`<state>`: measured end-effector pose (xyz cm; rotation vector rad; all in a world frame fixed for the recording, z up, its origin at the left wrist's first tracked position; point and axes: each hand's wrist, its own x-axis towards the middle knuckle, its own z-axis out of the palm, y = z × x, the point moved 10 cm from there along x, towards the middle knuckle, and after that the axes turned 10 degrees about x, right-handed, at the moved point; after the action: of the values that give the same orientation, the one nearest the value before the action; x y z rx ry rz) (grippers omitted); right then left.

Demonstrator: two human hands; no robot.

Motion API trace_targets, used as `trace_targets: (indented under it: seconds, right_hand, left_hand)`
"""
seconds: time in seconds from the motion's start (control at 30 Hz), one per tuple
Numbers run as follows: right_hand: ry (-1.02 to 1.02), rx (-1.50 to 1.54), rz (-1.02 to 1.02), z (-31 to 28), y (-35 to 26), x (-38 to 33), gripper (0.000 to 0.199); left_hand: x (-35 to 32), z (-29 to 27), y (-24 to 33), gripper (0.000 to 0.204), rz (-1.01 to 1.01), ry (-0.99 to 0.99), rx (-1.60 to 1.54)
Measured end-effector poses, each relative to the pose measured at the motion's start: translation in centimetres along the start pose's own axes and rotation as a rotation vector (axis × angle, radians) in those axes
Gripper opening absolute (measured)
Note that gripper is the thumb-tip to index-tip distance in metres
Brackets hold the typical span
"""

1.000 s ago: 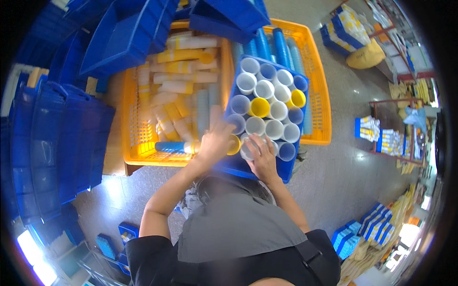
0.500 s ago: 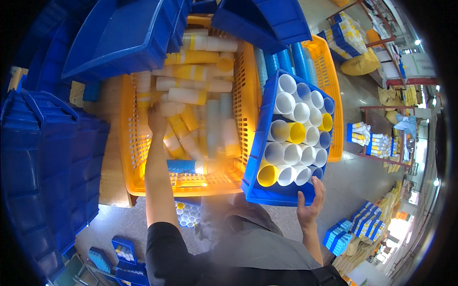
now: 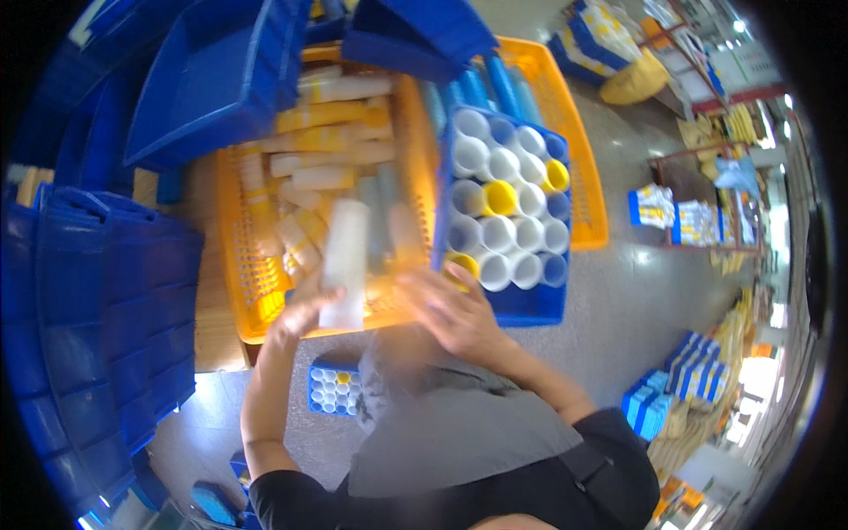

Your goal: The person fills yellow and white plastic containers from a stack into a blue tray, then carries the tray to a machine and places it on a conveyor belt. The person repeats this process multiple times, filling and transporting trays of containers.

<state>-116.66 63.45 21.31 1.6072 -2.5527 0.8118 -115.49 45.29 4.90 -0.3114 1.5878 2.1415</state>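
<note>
Just right of the left hand, whose grip is closed on a pale tube, the right hand is open beside the blue crate, perhaps to receive it.

White tube, upright, blurred, held over orange basket.

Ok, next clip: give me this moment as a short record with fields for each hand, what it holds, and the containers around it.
left hand: raised over the orange crate, gripping a white tube upright
right hand: open, fingers spread, at the near edge of the blue tray; holds nothing that shows
blue tray: packed with upright white, blue and yellow tubes
orange crate: loose tubes lying flat inside
surroundings: stacked blue bins to the left
image quality: hands blurred
</note>
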Motion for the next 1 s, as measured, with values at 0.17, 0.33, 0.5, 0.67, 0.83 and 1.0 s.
trace_targets:
  seconds: [0.17, 0.33, 0.5, 0.67, 0.83, 1.0]
  right_hand:
    - [-0.053, -0.221, -0.153, -2.3, -2.7, -3.1, 0.046]
    - [0.348, -0.208, 0.466, -12.8, 7.5, -13.0, 0.055]
    - [0.488, 0.459, 0.957, -10.0, 14.3, -22.9, 0.083]
    - [0.207, 0.014, 0.317, -9.3, 8.0, -19.4, 0.074]
    - [0.219, 0.077, 0.091, -10.9, 4.3, -17.8, 0.050]
    - [0.310, -0.004, 0.142, -12.3, 5.7, -18.0, 0.049]
  left_hand:
    - [-5.2, 15.0, 2.0, 0.099, -0.138, -0.342, 0.372]
    - [-8.3, 19.2, 4.6, 0.095, -0.188, -0.357, 0.307]
    - [-6.7, 20.6, 3.3, 0.085, -0.243, -0.105, 0.369]
    - [-3.9, 25.4, 2.9, 0.091, -0.124, -0.147, 0.433]
    - [-3.8, 29.7, 5.1, 0.070, 0.158, -0.170, 0.278]
    - [-6.4, 25.9, 8.5, 0.032, 0.321, 0.590, 0.854]
